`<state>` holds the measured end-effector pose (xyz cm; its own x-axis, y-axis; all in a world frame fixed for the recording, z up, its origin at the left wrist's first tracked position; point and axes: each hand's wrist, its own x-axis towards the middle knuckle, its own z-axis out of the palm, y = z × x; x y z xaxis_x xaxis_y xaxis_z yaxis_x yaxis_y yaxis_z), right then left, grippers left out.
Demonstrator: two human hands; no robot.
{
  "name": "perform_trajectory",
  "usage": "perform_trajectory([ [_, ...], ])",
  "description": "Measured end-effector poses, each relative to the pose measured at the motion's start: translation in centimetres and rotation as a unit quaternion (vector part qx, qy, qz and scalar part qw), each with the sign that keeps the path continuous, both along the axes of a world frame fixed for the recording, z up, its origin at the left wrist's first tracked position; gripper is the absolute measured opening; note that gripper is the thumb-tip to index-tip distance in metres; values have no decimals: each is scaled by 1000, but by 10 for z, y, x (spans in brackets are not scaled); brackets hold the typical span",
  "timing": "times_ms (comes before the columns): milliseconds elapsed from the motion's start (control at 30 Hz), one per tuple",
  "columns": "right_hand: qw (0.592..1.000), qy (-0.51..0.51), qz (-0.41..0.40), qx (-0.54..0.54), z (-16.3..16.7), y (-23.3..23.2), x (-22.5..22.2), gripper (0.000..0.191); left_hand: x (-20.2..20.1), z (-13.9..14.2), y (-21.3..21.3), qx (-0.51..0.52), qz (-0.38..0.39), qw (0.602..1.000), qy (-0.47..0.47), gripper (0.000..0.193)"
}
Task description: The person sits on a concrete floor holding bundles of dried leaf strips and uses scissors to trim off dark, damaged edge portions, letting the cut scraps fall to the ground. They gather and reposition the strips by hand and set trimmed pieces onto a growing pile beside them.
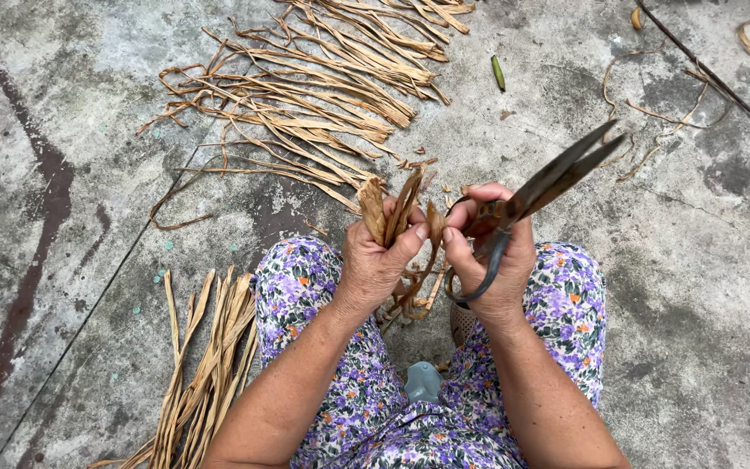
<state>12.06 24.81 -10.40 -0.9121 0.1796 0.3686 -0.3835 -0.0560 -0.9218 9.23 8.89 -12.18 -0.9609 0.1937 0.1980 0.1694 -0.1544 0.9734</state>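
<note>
My left hand grips a small bunch of dried brown stalks, their cut ends pointing up and away from me. My right hand holds a pair of dark metal scissors by the looped handles, blades nearly together and pointing up to the right. Its fingertips also pinch one stalk of the bunch. Both hands hover above my knees, which are covered in purple floral trousers.
A large spread of long dried stalks lies on the concrete floor ahead. A second bundle lies by my left leg. Loose strands and a thin dark stick lie at the upper right; a green pod lies nearby.
</note>
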Motion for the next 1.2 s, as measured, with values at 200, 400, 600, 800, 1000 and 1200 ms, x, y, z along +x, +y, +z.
perform_trajectory([
  [200, 999, -27, 13, -34, 3, -3, -3, 50, -1, 1, 5, 32, 3, 999, 2, 16],
  [400, 997, -47, 38, -45, 9, 1, -1, 62, 1, 1, 1, -24, 5, 999, 47, 14],
  [600, 997, -40, 13, -62, 8, -4, -1, 53, 6, 2, 4, 0, 0, 1000, 8, 16],
  [800, 995, -50, 4, -84, 12, 3, -4, 53, -4, 7, 3, 53, -68, 992, -94, 30],
  [1000, 997, -66, 29, 38, 4, 7, -6, 69, -9, 0, -2, 117, 25, 983, -142, 22],
  [1200, 971, -48, 44, 229, -2, 3, -2, 82, -19, -3, -11, 205, 70, 967, -135, 19],
])
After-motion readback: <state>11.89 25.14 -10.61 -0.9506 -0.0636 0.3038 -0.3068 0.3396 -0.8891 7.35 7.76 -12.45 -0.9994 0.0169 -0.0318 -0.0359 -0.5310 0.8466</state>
